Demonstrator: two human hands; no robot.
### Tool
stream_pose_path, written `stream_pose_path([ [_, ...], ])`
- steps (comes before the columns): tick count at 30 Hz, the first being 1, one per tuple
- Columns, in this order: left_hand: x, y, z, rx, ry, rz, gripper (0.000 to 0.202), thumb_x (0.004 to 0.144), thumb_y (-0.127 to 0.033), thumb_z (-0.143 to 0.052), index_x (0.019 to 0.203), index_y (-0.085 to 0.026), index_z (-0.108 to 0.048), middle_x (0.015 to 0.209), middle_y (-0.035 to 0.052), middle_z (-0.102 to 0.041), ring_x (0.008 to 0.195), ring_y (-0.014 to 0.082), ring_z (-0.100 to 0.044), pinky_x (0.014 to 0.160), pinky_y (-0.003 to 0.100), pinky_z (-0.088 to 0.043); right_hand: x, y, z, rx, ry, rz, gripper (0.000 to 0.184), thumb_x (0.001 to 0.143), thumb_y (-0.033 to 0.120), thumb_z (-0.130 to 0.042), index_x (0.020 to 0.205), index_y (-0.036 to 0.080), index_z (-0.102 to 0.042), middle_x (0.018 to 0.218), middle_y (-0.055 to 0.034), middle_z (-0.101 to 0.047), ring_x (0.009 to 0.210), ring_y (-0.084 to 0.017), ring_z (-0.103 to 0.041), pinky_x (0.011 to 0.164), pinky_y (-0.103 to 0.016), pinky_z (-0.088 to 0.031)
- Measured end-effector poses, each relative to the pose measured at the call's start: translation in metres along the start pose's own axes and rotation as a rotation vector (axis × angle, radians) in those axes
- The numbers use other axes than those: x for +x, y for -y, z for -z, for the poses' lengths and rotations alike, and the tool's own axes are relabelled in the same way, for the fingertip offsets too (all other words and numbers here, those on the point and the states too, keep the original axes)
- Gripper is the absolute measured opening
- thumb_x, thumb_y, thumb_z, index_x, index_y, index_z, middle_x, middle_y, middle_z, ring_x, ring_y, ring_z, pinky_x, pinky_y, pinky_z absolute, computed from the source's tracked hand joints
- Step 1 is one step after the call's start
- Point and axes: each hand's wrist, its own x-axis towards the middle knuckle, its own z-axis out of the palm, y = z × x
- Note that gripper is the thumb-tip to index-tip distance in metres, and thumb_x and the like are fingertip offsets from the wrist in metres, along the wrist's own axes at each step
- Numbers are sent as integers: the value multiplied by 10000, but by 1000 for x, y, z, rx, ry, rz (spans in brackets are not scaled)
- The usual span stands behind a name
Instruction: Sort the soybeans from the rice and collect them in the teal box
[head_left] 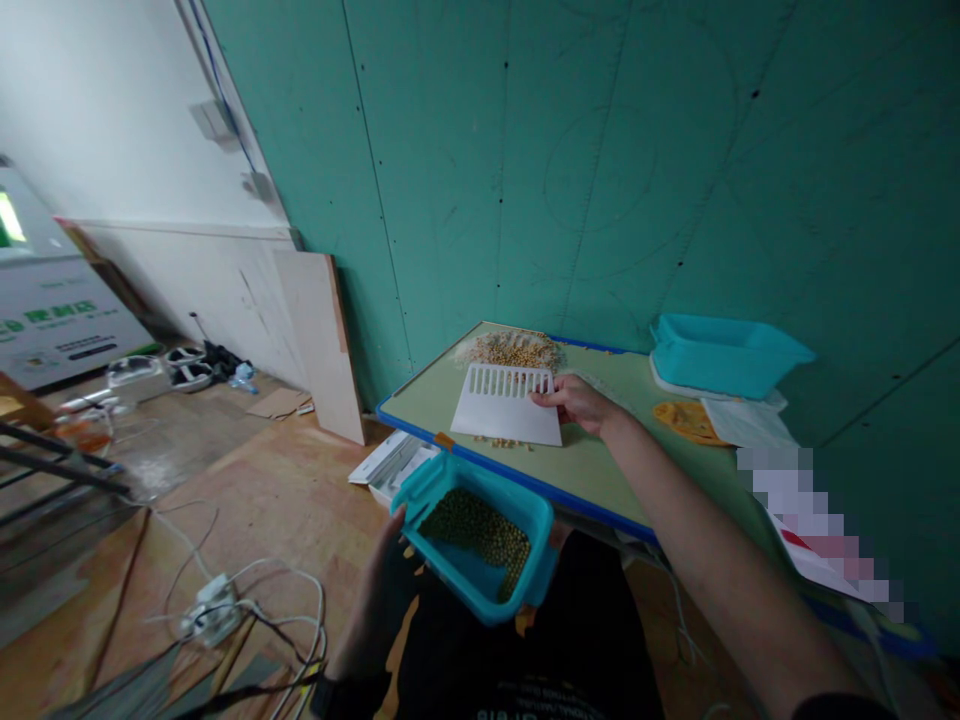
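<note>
My right hand (576, 402) is closed on the right edge of a white slotted plate (506, 412), a flat sheet with a row of long slots along its far side. The plate lies low over the table, just in front of a pile of yellow beans (517, 348) mixed with pale grains. A few loose beans (502, 442) lie along its near edge. My left hand (391, 535) grips the left end of a teal plastic bin (476, 600), its thumb at the rim and its other fingers hidden. Green and yellowish beans (480, 530) partly cover the bin's floor. The bin is below the table's front edge.
The pale green table (600, 475) has a blue edge and stands against a green wall. On its right are another teal bin (731, 355), a yellow cloth (690, 422) and white sheets. A white box (397, 460) is under the front edge. Cables and a power strip (217, 605) lie on the floor.
</note>
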Motion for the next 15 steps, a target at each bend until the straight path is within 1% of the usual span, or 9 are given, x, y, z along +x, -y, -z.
stream_pose_path([
  [4, -2, -3, -1, 16, 37, 13, 583, 780, -434, -773, 1330, -363, -591, 1154, 43, -722, 934, 259, -705, 734, 374, -582, 0, 0, 0, -5, 17, -9, 140, 757, 185, -777, 877, 125, -738, 759, -64, -754, 601, -162, -649, 529, -255, -525],
  [8, -3, -4, 0, 1, 73, -15, 510, 790, -384, -782, 1271, -407, -612, 1052, -7, -732, 829, 219, -701, 692, 348, -571, 2, -1, 1, 5, 41, -22, 159, 731, 191, -801, 853, 116, -730, 743, -63, -747, 597, -157, -648, 522, -249, -518],
  [10, -3, -4, 0, -24, 90, -23, 500, 802, -376, -776, 1272, -403, -609, 1054, 1, -735, 817, 211, -702, 681, 335, -567, 3, -2, 2, 12, 51, -23, 174, 718, 198, -813, 847, 117, -728, 736, -60, -745, 593, -154, -645, 520, -246, -517],
  [12, -3, -3, -1, -39, 82, -3, 484, 820, -399, -759, 1280, -379, -608, 1067, 24, -735, 825, 213, -704, 687, 339, -572, 3, -2, 2, 15, 60, -22, 190, 708, 208, -824, 848, 121, -729, 732, -56, -744, 590, -152, -643, 515, -244, -518],
  [15, -1, -3, -1, -38, 72, -5, 503, 798, -405, -783, 1269, -376, -607, 1094, 26, -733, 850, 220, -708, 699, 350, -580, 3, -2, 1, 15, 76, -29, 208, 689, 220, -841, 836, 123, -731, 731, -57, -743, 592, -150, -644, 507, -237, -521],
])
